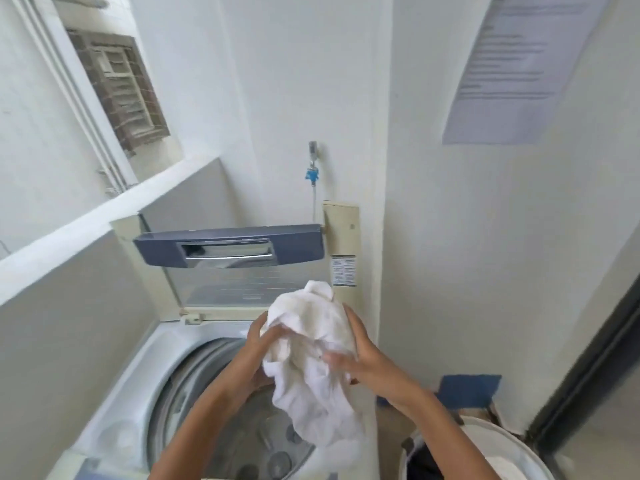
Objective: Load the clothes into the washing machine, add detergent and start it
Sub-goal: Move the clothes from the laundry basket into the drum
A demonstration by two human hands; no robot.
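1. Step in hand: lowering the white garment [311, 344] into the drum [263, 441] of the washing machine [114, 420]. The lid [228, 252] stands raised, so the opening is accessible.
2. Lower the bundle until its hanging tail is inside the drum, then release both hands together. The tail hangs toward the right edge of the opening and could drape over the rim. Shift the bundle to your left before release.
3. Position: the garment is bunched between your 2 hands, above the drum. Whether its tail touches the rim cannot be told.
4. Your left hand [261, 344] grips the garment's left side, fingers curled into the folds. Your right hand [367, 362] grips the right side, thumb laid upward along the cloth. Blur hides exactly how its fingertips lie.
5. More clothes sit in the basket [512, 441] at your right.
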